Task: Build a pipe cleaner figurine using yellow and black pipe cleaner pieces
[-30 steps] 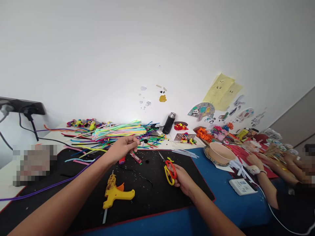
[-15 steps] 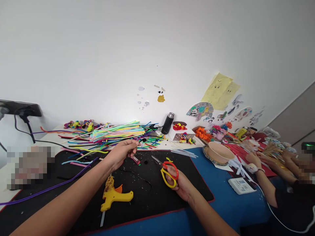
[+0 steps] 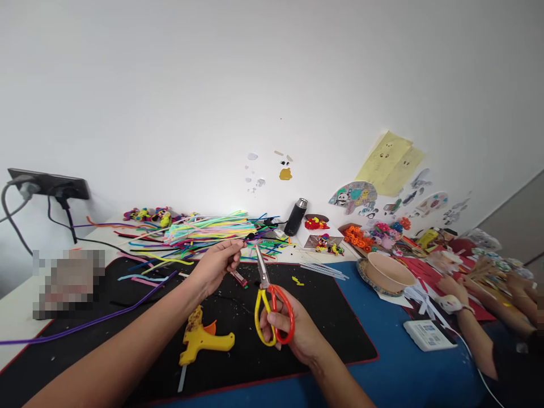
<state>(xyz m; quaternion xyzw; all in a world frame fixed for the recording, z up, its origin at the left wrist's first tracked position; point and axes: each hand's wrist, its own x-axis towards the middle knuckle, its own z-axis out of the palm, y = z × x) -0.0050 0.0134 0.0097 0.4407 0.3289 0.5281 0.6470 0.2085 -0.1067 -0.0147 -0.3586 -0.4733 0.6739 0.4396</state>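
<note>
My left hand (image 3: 221,260) is closed in a pinch on a small black fuzzy piece (image 3: 250,236), which pokes out past the fingertips. In my right hand (image 3: 293,323) is a pair of scissors (image 3: 264,277) with one yellow and one red handle loop. Their blades point up and away, the tips just right of the left fingertips and a little below the black piece. A yellow hot glue gun (image 3: 206,339) lies on the black mat (image 3: 331,323) below my left hand. Behind that hand lies a small pink-red item (image 3: 238,278), its kind unclear.
Pipe cleaners (image 3: 208,229) are heaped behind the mat. A black flask (image 3: 296,217) stands by the wall. To the right are glue sticks (image 3: 325,270), a beige bowl (image 3: 391,270) and a white box-like device (image 3: 429,335). Another person's hands (image 3: 453,289) work at far right.
My right hand has brought the scissors left, and their blades have swung upright near the black piece. The handle loops now sit side by side. The view has shifted slightly left.
</note>
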